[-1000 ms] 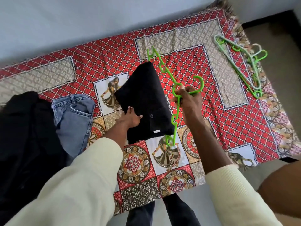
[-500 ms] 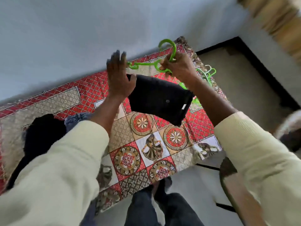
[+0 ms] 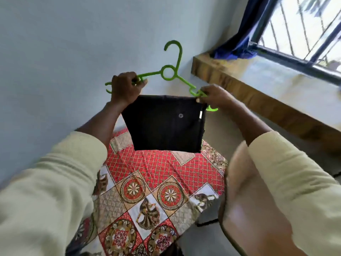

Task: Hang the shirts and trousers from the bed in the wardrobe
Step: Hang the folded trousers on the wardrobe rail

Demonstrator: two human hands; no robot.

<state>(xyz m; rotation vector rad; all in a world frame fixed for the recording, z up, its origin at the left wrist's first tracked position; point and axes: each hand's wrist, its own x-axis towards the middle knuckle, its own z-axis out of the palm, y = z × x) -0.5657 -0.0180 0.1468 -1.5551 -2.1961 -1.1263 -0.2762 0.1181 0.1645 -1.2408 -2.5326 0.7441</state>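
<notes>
Room: pale blue-grey wall (image 3: 55, 52) ahead, one barred window (image 3: 304, 28) at upper right over one wooden-edged sill (image 3: 239, 84), one blue curtain (image 3: 238, 43) bunched at its corner.
Trousers: one folded black pair (image 3: 164, 124), held up in the air in front of the wall, above the far end of the bed; one round button and one small white tag show near its right edge.
Hanger: one green plastic hanger (image 3: 168, 72), hook upward, a ring at its neck; the trousers hang below it, top edge level with its two arms.
Left hand: one (image 3: 125, 87), fingers curled round the hanger's left arm and the top left corner of the trousers.
Right hand: one (image 3: 214, 97), fingertips pinching the hanger's right arm at the trousers' top right corner.
Sleeves: two cream sleeves (image 3: 46, 191), pushed back from the wrists.
Bed: one bedspread (image 3: 156, 182), red lattice with patchwork squares of flowers and dancing figures, below the trousers.
Chair: one curved seat back (image 3: 245, 200), blurred, at lower right beside the bed.
</notes>
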